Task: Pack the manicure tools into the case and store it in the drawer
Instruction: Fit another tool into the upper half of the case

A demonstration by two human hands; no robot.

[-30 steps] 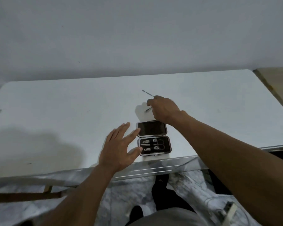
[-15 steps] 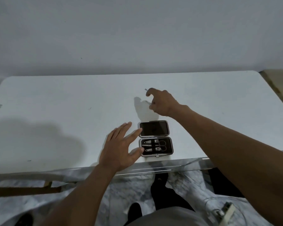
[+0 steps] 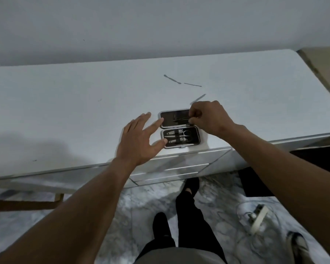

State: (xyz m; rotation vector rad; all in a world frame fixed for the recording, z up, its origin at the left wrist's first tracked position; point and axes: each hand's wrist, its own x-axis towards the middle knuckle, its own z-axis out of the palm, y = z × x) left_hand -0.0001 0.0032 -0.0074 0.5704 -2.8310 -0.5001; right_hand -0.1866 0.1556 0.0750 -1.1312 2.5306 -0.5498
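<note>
A small dark manicure case (image 3: pixel 195 137) lies open near the front edge of the white table (image 3: pixel 65 111). Its near half holds clippers and small scissors; its far half is the lid. My right hand (image 3: pixel 208 117) pinches a thin metal tool (image 3: pixel 180 119) over the lid. My left hand (image 3: pixel 139 138) hovers with fingers spread, its fingertips at the case's left edge. Three slim metal tools lie loose beyond the case: one long (image 3: pixel 172 79), one thin (image 3: pixel 192 84), one flat (image 3: pixel 198 99).
A closed drawer front (image 3: pixel 171 168) with handle lines sits under the table edge below the case. On the marble floor lie a white power strip with cables (image 3: pixel 257 218) and a shoe (image 3: pixel 297 246). My legs stand close to the drawer.
My right hand came back from the loose tools with a thin tool and now holds it over the case lid. My left hand moved slightly closer to the case.
</note>
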